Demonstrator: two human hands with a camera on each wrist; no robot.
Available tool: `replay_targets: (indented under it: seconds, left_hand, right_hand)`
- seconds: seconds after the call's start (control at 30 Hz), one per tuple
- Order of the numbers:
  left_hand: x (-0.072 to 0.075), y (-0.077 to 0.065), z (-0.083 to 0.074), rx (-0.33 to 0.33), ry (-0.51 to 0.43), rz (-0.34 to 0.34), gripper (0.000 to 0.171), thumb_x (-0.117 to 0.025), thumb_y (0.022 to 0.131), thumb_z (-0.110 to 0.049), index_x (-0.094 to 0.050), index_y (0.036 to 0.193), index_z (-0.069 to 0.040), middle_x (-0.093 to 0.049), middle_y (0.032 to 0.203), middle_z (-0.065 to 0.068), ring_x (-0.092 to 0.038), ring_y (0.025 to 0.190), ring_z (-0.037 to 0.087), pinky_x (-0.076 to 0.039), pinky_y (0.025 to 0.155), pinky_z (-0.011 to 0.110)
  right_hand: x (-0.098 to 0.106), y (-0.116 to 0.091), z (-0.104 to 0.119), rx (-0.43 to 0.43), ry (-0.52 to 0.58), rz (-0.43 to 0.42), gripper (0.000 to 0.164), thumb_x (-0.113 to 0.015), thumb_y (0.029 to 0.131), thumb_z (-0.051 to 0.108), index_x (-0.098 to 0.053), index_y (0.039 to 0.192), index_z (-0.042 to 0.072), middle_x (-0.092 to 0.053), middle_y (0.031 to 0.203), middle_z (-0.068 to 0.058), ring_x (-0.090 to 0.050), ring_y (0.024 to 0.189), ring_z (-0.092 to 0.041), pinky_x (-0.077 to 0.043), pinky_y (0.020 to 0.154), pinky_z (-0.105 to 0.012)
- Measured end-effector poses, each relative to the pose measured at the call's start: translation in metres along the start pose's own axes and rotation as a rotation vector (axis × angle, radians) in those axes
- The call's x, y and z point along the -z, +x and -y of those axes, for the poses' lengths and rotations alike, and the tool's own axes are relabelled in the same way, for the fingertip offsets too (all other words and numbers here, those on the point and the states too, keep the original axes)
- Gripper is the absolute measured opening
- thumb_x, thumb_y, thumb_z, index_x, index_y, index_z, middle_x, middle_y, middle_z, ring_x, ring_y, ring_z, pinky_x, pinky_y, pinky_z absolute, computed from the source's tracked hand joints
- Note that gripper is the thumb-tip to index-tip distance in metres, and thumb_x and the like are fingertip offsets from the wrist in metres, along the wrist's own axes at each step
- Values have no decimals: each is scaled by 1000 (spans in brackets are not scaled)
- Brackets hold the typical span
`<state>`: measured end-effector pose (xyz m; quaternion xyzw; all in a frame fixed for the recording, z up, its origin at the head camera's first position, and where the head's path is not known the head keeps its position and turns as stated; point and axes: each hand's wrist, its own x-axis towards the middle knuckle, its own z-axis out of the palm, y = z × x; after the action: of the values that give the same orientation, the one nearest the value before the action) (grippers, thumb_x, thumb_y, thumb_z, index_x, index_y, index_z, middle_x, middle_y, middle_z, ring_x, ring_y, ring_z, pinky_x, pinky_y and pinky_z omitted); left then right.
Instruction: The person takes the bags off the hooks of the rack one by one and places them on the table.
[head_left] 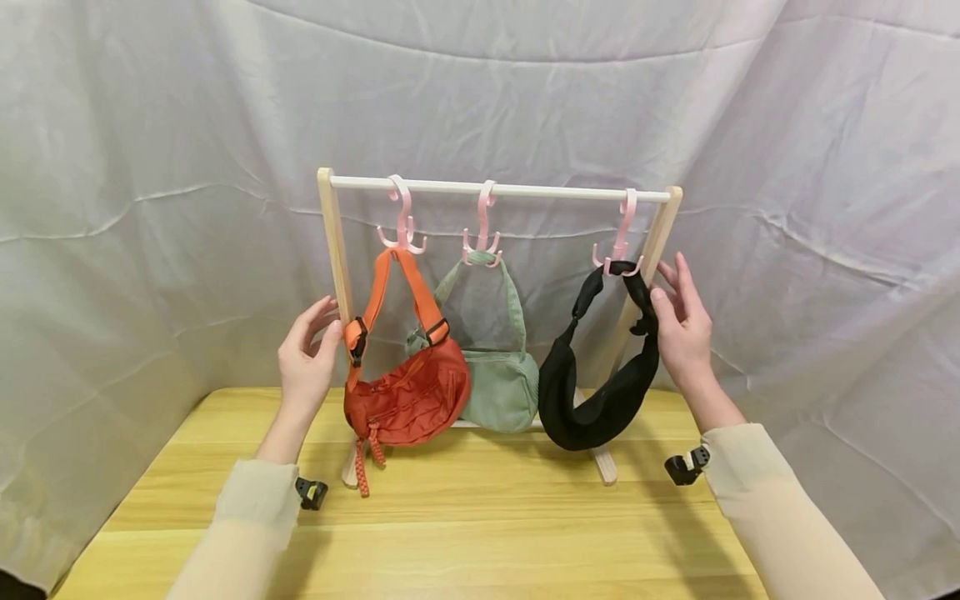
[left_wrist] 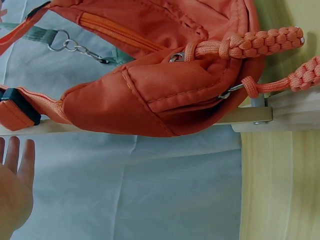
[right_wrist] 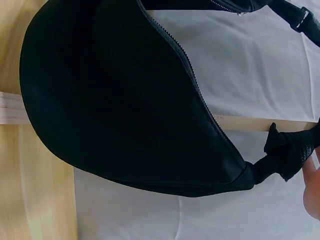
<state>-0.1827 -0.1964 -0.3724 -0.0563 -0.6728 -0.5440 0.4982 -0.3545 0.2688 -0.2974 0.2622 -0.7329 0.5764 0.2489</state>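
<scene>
A rack with a white top rail [head_left: 555,192] and wooden side posts carries pink hooks. From the left one hangs a red bag [head_left: 412,396] on an orange strap, its braided cords [left_wrist: 265,42] dangling. A green bag [head_left: 498,387] hangs on the middle hook. On the right, a black bag [head_left: 588,421] with an open-looking zipper edge [right_wrist: 195,85] hangs by its strap. My left hand [head_left: 307,354] is beside the left post, fingers loosely bent and close to it. My right hand [head_left: 684,329] is at the right post, fingers extended upward, thumb near the black strap.
The rack's wooden feet [head_left: 604,467] stand on a yellow wood-grain table [head_left: 465,533]. Pale grey cloth [head_left: 480,100] hangs behind and at both sides. A small black device [head_left: 311,493] sits at the left wrist, and another black device [head_left: 684,467] at the right.
</scene>
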Motion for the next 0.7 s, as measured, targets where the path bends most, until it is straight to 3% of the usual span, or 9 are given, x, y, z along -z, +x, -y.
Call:
replay_targets:
  seconds: [0.17,0.3,0.47,0.7]
  left_hand:
    - [-1,-2,-6,-56,26,5,40,-60,101,7,-60,141,4,-63,136,26,-65,119,18,-50,101,20]
    - [-3,-4,-26,-112,77,22,40,-57,100,10,-58,140,10,-61,137,30,-62,125,30,-45,109,23]
    - [-4,-4,-50,-166,116,40,43,-57,99,8,-55,142,11,-57,144,29,-53,136,32,-37,116,24]
    - [-4,0,-65,-236,145,55,53,-58,96,7,-48,148,12,-46,155,28,-43,147,32,-30,123,28]
  right_hand:
    - [-2,-3,5,63,24,6,62,-54,109,14,-31,164,28,-44,163,-4,-49,144,-28,-42,112,-20]
    - [-7,-10,24,126,30,-13,60,-53,107,4,-34,163,13,-41,164,-13,-45,145,-38,-40,117,-27]
    - [-14,-19,53,241,-26,-50,58,-54,101,-6,-38,157,-4,-42,160,-23,-43,142,-46,-38,118,-27]
    - [-21,-24,66,325,-70,-43,60,-57,99,-7,-39,156,-6,-41,160,-24,-41,144,-45,-33,118,-21]
